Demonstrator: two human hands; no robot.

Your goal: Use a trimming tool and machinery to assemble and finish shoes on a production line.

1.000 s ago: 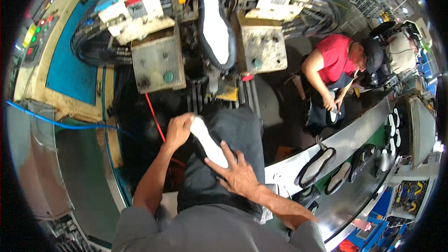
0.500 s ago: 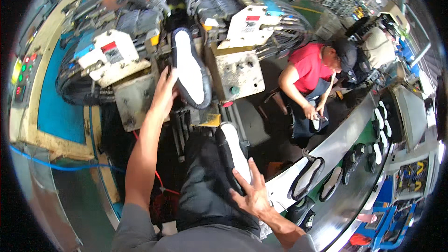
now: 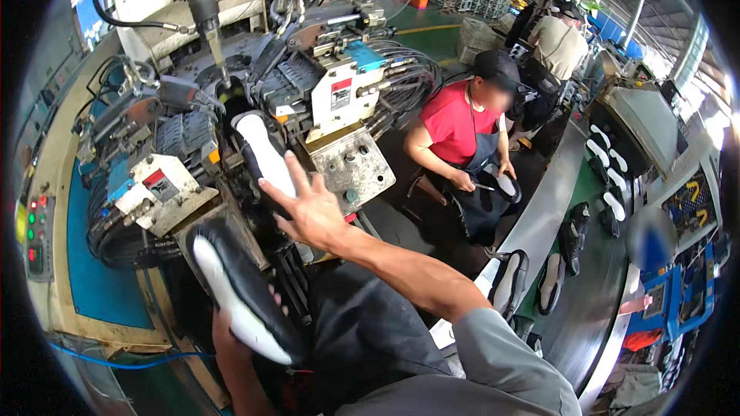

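Observation:
My left hand (image 3: 225, 333) grips a black shoe upper with a white sole side (image 3: 231, 285), held sole up beside my left thigh. Some of its fingertips show past the shoe's far edge; the shoe hides the rest. A second black shoe with a white underside (image 3: 264, 149) sits tilted, sole up, in the middle of the machine (image 3: 339, 104). My right hand (image 3: 312, 208) reaches across to its near end. The fingers are spread over the white underside and edges, gripping that end.
Metal side blocks (image 3: 353, 169) with hoses flank the shoe. At the far left is a panel with lit buttons (image 3: 35, 239). A seated co-worker in red (image 3: 459, 127) handles another shoe. On my right, a conveyor (image 3: 590, 293) carries several shoes.
My left hand has drawn back from the machine and now holds a shoe low on the left. My right hand has moved from my lap up to the machine's shoe. My lap holds no shoe now.

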